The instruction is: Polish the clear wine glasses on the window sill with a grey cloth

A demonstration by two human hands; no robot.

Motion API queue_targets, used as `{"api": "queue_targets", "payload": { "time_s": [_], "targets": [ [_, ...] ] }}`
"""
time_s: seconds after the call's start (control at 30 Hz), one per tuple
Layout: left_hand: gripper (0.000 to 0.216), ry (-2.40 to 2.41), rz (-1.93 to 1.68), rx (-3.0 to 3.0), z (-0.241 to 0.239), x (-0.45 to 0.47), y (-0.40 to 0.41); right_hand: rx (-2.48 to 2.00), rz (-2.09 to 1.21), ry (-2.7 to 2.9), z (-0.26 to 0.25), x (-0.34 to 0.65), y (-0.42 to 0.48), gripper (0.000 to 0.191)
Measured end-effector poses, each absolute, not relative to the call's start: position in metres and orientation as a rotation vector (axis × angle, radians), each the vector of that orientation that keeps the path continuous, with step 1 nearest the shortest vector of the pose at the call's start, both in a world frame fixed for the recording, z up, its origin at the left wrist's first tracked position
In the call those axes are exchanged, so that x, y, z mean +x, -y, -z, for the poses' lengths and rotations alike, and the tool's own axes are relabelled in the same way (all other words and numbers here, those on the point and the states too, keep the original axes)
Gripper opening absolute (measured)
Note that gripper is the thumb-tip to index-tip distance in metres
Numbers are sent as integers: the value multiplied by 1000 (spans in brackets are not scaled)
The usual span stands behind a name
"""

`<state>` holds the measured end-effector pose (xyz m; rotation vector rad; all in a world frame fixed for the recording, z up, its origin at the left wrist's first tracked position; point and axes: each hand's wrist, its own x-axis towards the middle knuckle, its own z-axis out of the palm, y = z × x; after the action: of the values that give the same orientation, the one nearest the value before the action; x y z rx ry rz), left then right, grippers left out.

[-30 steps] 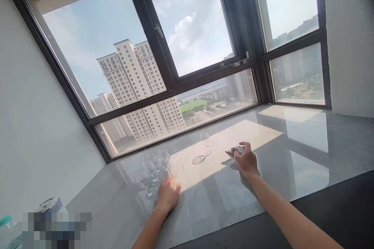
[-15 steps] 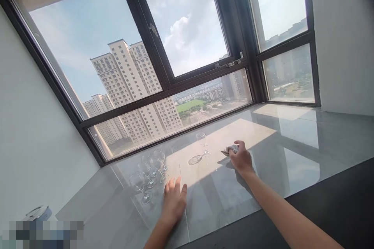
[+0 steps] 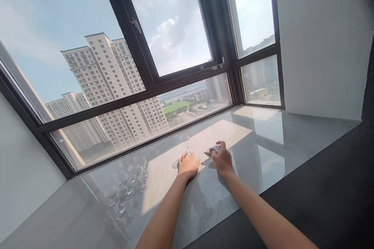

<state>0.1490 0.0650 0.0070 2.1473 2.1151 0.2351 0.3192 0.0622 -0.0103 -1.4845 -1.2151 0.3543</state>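
Observation:
My left hand (image 3: 187,166) is stretched forward with its fingers apart, in front of a single stemmed glass (image 3: 185,138). The hand covers part of that glass's stem and foot; whether the fingertips touch it I cannot tell. To the right, my right hand (image 3: 222,159) is closed round a crumpled whitish cloth (image 3: 212,150), held just above or on the sill. Several more clear stemmed glasses (image 3: 122,212) stand upright in a cluster to the left of my left forearm.
The glasses stand on a grey, glossy window sill (image 3: 204,214) with a sunlit patch. Behind it are dark window frames (image 3: 152,81) and tall buildings outside. A white wall (image 3: 321,46) closes the right side. The sill's front edge drops to a dark area.
My left hand has moved forward and right, from beside the glass cluster to the single glass. The view has shifted right. My right hand keeps its hold on the cloth.

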Motion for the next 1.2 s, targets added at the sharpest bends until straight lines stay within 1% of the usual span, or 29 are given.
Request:
{"api": "queue_targets", "payload": {
  "time_s": [0.1,0.17,0.3,0.4,0.57,0.73,0.9,1.0,1.13,1.2],
  "targets": [
    [64,-2119,-207,2162,-10,151,-65,-1482,-375,1225,9,319,-60,32],
    [65,-2105,-211,2189,-11,150,-51,-1484,-383,1225,8,319,-59,32],
    [71,-2017,-163,2269,-12,131,7,-1481,-374,1222,9,319,-60,33],
    [70,-1989,-119,2302,-12,100,62,-1471,-372,1223,13,319,-62,35],
    [64,-2262,-160,2072,-8,36,123,-1472,-386,1214,14,320,-62,35],
    [63,-2447,-285,1858,-3,-6,134,-1491,-378,1198,14,321,-62,37],
    [67,-2541,-301,1754,-7,-9,131,-1506,-385,1211,14,323,-62,39],
    [61,-2578,-420,1741,-10,-5,141,-1513,-416,1225,11,324,-59,39],
    [38,-2426,-759,1959,-6,-6,164,-1505,-417,1236,11,325,-58,39],
    [37,-2303,-745,2070,-1,-8,171,-1506,-420,1243,13,325,-60,41]
  ]
}}
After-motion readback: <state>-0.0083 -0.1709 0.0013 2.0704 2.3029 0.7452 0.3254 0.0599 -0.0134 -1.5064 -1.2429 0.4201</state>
